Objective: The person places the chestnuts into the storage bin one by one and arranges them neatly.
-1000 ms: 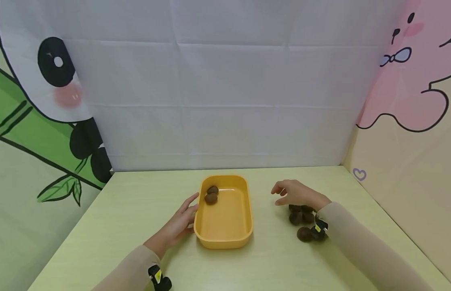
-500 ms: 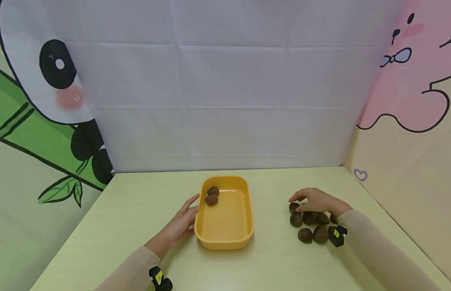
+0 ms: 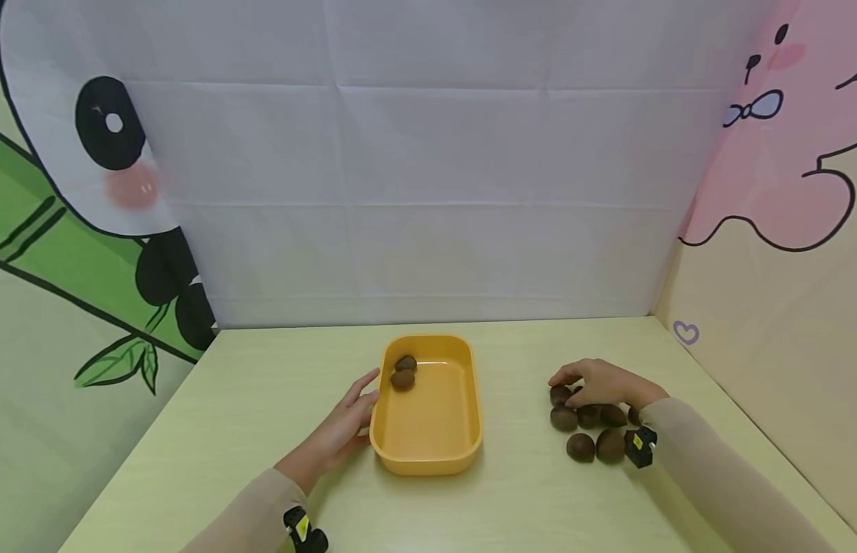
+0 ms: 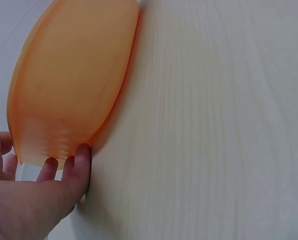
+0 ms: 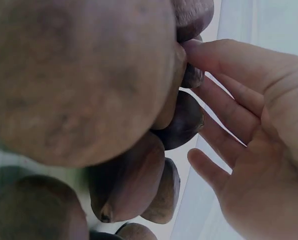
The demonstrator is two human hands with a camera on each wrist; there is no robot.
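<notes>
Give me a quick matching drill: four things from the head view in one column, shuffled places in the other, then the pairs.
1. Left hand
2. Right hand
3. Pair of chestnuts
4. Purple heart outline

A. Inside the yellow tray
B. On the right-hand wall
C. At the larger chestnut group
D. Against the tray's left side

Pairs: 1-D, 2-C, 3-A, 4-B

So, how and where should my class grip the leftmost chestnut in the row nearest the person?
I'd pinch the leftmost chestnut across its rounded middle, coming down from above and slightly from the left: it looks nearly round, its left side is open, and another chestnut sits close on its right.
</notes>
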